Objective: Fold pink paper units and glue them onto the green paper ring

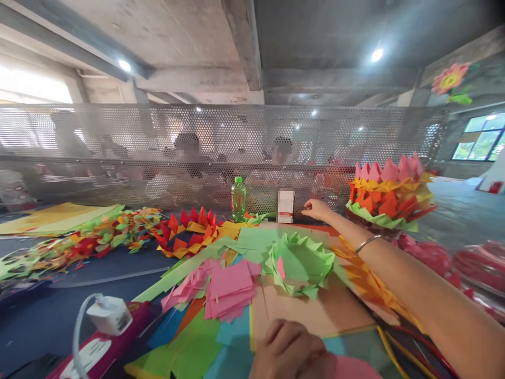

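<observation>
My right hand (pixel 316 209) is stretched far forward across the table, fingers curled together in a pinch right beside a small white card (pixel 285 206) that stands against the mesh screen; I cannot make out anything in the fingers. A silver bangle sits on that wrist. My left hand (pixel 289 349) rests closed at the near edge, knuckles up, over a pink sheet, by a brown cardboard sheet (pixel 315 310). A green folded-paper ring (pixel 302 261) lies on the cardboard between both hands.
A pile of pink folded pieces (pixel 230 287) lies left of the ring. A red-and-yellow paper ring (pixel 188 231), a green bottle (pixel 238 199) and a tall layered paper lotus (pixel 389 192) stand farther back. A white charger (pixel 109 315) sits in a power strip. People sit behind the perforated screen (pixel 118 152).
</observation>
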Motion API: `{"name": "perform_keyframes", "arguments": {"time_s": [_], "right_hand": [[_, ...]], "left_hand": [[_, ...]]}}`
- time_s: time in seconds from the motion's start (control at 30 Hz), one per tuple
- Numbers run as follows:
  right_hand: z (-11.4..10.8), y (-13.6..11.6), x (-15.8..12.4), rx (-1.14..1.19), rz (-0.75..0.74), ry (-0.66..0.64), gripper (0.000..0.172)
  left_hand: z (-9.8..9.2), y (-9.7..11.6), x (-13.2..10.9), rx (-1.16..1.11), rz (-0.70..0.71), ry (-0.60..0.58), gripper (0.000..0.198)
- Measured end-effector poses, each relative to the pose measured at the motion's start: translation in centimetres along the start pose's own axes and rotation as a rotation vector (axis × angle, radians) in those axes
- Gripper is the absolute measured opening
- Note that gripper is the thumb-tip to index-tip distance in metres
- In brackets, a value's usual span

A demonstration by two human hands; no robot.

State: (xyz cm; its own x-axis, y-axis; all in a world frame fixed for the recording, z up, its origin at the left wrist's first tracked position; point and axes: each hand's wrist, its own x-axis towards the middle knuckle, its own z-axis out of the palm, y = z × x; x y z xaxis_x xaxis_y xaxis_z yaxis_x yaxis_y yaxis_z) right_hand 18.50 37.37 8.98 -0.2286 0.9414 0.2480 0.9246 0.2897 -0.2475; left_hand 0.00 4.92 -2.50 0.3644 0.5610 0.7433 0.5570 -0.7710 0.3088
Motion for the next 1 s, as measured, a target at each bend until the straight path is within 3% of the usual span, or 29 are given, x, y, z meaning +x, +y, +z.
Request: {"name": "perform_keyframes", "arguments": {"time_s": [0.07, 0.13, 0.17, 0.27, 0.37, 0.5, 0.6, 0.7, 0.8, 1.0], "right_hand": [[-2.1, -0.2, -2.0, -0.022, -0.041, 0.024, 0.031], [-4.1, -0.6, -4.5, -0.044, -0.089, 0.040, 0.031], [-5.0, -0.8, -5.9, -0.053, -0.118, 0.046, 0.031], [-7.3, -2.2, -11.3, -0.064, -0.232, 0.056, 0.029], [-8.5, -4.3, -18.4, -0.046, -0.362, 0.070, 0.021], [-8.0, -7.0, -28.2, -0.015, -0.509, 0.051, 0.021], [-6.5, -8.0, -33.2, 0.031, -0.591, 0.022, 0.023], [-4.5, -8.0, -35.0, 0.065, -0.611, 0.039, 0.032], [-2.5, -7.2, -34.7, 0.102, -0.612, 0.092, 0.046], [0.1, -4.7, -34.1, 0.176, -0.618, 0.138, 0.032]], "left_hand": [[0.0, 0.3, 0.5, 0.023, 0.114, 0.039, 0.016], [-0.5, 1.2, 0.9, 0.013, 0.193, 0.219, 0.022], [-0.9, 1.8, 1.1, -0.013, 0.177, 0.204, 0.024], [-2.2, 3.3, 1.1, -0.072, 0.041, -0.001, 0.027], [-2.6, 3.9, 0.8, -0.087, 0.013, -0.084, 0.030], [-2.3, 3.3, 0.4, -0.043, 0.019, -0.106, 0.030], [-2.8, 2.7, 0.3, 0.053, 0.021, -0.158, 0.026], [-3.9, 2.2, 0.4, 0.145, 0.051, -0.173, 0.025], [-4.7, 1.8, 0.3, 0.208, 0.085, -0.141, 0.027], [-4.8, 2.0, -0.3, 0.125, 0.074, -0.165, 0.028]]}}
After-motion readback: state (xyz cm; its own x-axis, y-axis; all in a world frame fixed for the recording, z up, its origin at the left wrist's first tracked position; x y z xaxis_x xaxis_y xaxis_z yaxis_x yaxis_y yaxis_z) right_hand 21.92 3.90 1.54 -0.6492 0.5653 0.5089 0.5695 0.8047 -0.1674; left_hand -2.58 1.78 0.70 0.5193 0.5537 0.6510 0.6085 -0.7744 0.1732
